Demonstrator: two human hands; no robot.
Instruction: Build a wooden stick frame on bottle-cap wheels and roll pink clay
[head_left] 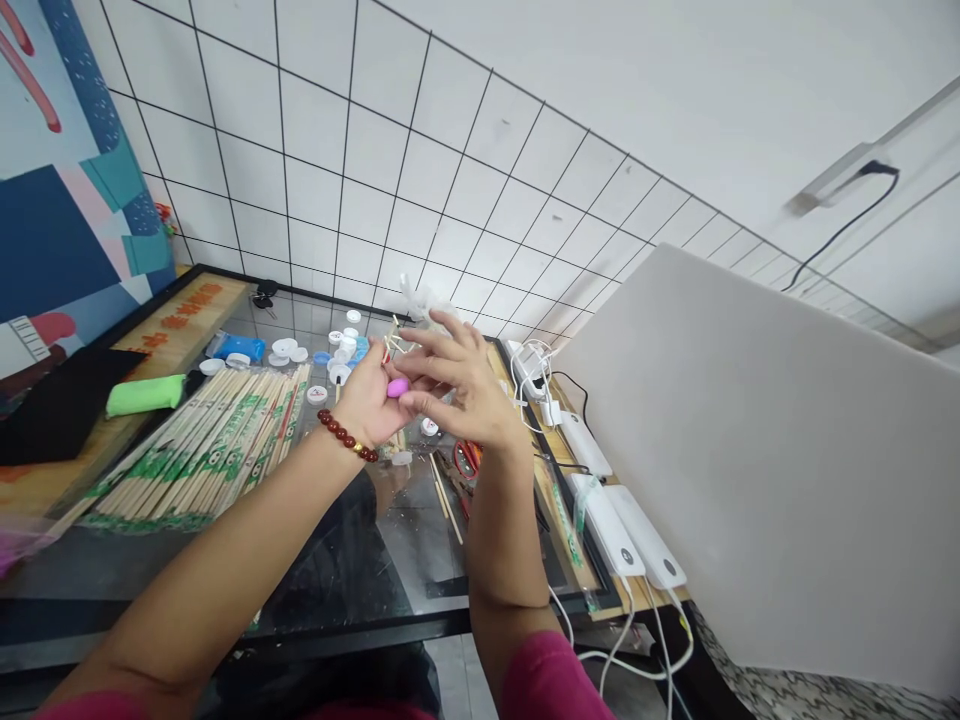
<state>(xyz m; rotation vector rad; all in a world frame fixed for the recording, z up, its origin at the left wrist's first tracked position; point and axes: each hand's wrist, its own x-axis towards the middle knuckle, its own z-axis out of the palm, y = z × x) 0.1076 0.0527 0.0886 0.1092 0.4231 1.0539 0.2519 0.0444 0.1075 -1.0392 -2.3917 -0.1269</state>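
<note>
A small purple piece (397, 387) rests in my left hand (369, 398), palm up, with a red bead bracelet (345, 436) around the wrist. My right hand (469, 385) is held just over it, fingers spread, the thumb tip close to the purple piece. Whether the thumb touches it I cannot tell. Behind the hands, white round lids (346, 345) lie scattered on the glass table top. Thin wooden sticks (448, 498) lie below the hands, beside a red-handled tool (466, 460) partly hidden by my right forearm.
Packed wooden chopsticks (217, 440) cover the left of the table (390, 545). Near them are a green roll (145, 395) and a blue packet (240, 348). White power banks (611, 525) with cables line the right edge. A large pale panel (765, 460) stands at the right.
</note>
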